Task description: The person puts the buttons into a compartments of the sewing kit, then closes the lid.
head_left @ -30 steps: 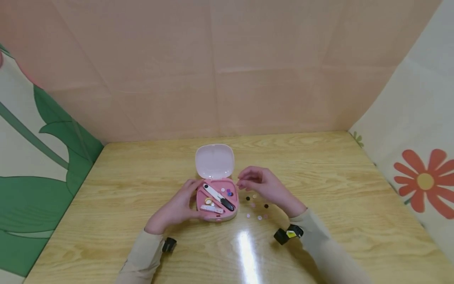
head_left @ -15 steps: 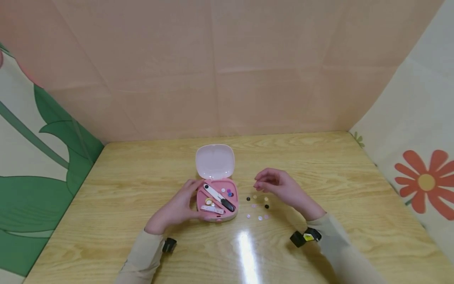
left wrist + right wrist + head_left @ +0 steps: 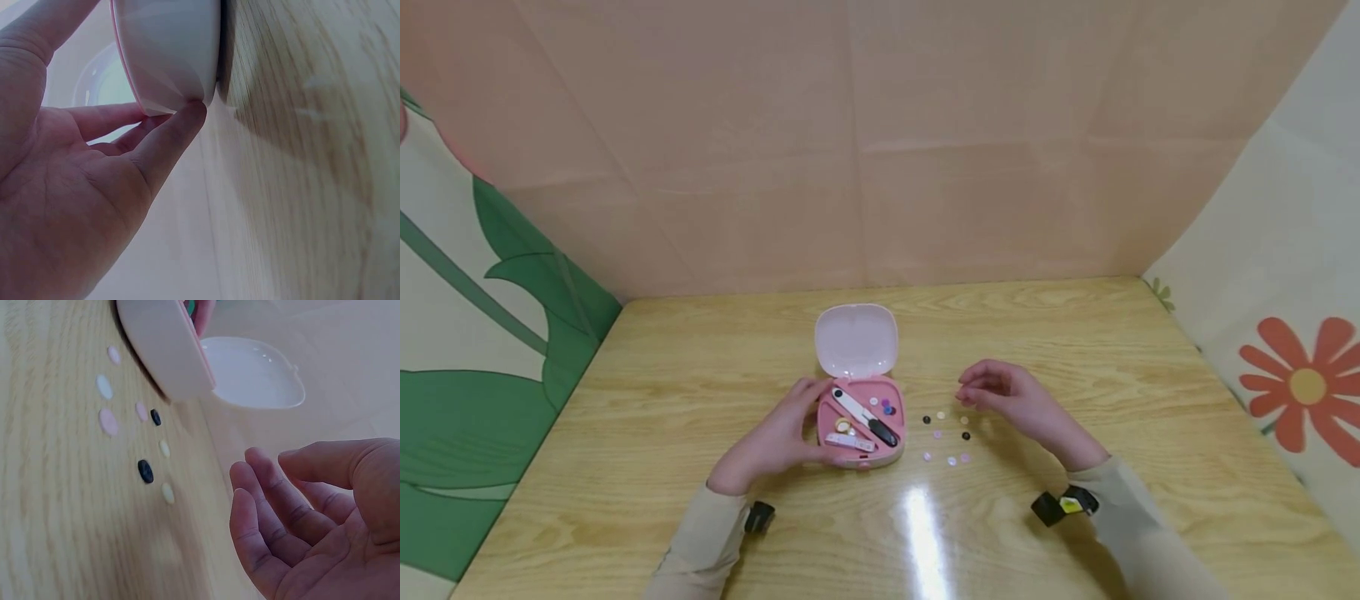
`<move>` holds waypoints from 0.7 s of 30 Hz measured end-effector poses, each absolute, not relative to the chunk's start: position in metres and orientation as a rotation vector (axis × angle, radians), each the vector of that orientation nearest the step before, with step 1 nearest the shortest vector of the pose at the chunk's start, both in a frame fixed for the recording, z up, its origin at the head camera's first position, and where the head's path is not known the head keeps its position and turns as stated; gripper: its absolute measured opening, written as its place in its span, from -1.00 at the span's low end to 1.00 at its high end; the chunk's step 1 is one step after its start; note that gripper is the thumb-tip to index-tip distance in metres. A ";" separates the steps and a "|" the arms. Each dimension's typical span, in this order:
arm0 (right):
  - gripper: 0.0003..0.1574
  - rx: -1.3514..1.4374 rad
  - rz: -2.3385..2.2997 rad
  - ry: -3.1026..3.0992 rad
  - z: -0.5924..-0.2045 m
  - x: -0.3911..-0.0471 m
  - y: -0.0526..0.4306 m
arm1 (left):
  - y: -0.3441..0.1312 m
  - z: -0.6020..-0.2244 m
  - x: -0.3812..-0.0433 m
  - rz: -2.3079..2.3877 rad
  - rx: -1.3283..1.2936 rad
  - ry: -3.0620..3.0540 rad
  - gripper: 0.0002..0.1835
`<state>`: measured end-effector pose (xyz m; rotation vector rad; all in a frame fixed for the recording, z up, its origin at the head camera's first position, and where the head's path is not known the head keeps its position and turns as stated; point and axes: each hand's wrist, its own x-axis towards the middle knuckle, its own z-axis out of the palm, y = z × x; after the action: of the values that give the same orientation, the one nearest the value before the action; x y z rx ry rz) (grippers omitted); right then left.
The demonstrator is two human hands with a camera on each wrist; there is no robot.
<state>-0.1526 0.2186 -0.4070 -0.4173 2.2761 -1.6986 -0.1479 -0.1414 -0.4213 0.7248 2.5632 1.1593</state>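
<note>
A small pink sewing box [image 3: 891, 454] stands on the table with its pale lid [image 3: 856, 340] raised. My left hand [image 3: 778, 440] holds its left side, thumb at the front and fingers toward the back. In the left wrist view, fingertips touch the white outer wall [image 3: 172, 50]. Inside lie a long white-and-black tool [image 3: 865, 417], a white strip with markings [image 3: 850, 442], a small gold-rimmed round piece [image 3: 843, 426] and several buttons [image 3: 887, 408]. My right hand [image 3: 1011, 400] hovers right of the box, fingers loosely bent, nothing visible between them.
Several loose buttons lie on the table between the box and my right hand, among them a black button [image 3: 145, 471], a pink button [image 3: 108, 422] and a cream button [image 3: 168, 493]. A pink-beige backdrop [image 3: 865, 167] rises behind the wooden table [image 3: 715, 333].
My right hand has moved right, away from the box's right edge and past the loose buttons. The left hand and the box have stayed in place.
</note>
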 end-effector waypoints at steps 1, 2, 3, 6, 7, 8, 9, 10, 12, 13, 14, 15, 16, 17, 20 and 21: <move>-0.65 -0.413 -1.696 2.274 -0.408 -0.153 0.220 | -0.141 -0.421 -0.148 1.157 0.717 2.562 0.13; -0.65 -0.409 -1.690 2.276 -0.409 -0.153 0.221 | -0.141 -0.421 -0.148 1.156 0.707 2.560 0.13; -0.65 -0.401 -1.685 2.276 -0.410 -0.153 0.222 | -0.141 -0.421 -0.148 1.154 0.704 2.561 0.13; -0.65 -0.390 -1.669 2.281 -0.414 -0.153 0.225 | -0.141 -0.420 -0.148 1.146 0.702 2.563 0.13; -0.65 -0.386 -1.663 2.283 -0.415 -0.153 0.226 | -0.141 -0.420 -0.147 1.143 0.702 2.563 0.13; -0.65 -0.379 -1.661 2.282 -0.416 -0.152 0.227 | -0.141 -0.420 -0.147 1.140 0.702 2.564 0.14; -0.65 -0.375 -1.657 2.285 -0.417 -0.152 0.228 | -0.141 -0.420 -0.147 1.137 0.702 2.565 0.14; -0.65 -0.377 -1.655 2.288 -0.418 -0.152 0.229 | -0.140 -0.420 -0.147 1.134 0.696 2.564 0.13; -0.65 -0.374 -1.653 2.293 -0.420 -0.152 0.230 | -0.140 -0.420 -0.148 1.131 0.682 2.561 0.13; -0.65 -0.370 -1.651 2.296 -0.420 -0.152 0.231 | -0.140 -0.421 -0.148 1.131 0.679 2.559 0.13; -0.65 -0.370 -1.648 2.299 -0.421 -0.152 0.231 | -0.140 -0.421 -0.148 1.132 0.680 2.559 0.13; -0.65 -0.371 -1.644 2.302 -0.422 -0.152 0.232 | -0.140 -0.422 -0.148 1.133 0.681 2.557 0.13; -0.65 -0.372 -1.639 2.304 -0.423 -0.152 0.232 | -0.140 -0.422 -0.148 1.137 0.684 2.557 0.13; -0.65 -0.371 -1.633 2.306 -0.424 -0.152 0.233 | -0.141 -0.422 -0.148 1.140 0.684 2.557 0.13; -0.67 -0.376 -1.617 2.314 -0.427 -0.153 0.233 | -0.141 -0.423 -0.149 1.145 0.689 2.559 0.12; -0.67 -0.382 -1.611 2.319 -0.428 -0.153 0.233 | -0.142 -0.423 -0.149 1.148 0.692 2.559 0.12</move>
<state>-0.1529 0.2333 -0.4279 -0.3822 2.3191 -1.6112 -0.1487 -0.1418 -0.4232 0.6918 2.5593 1.1478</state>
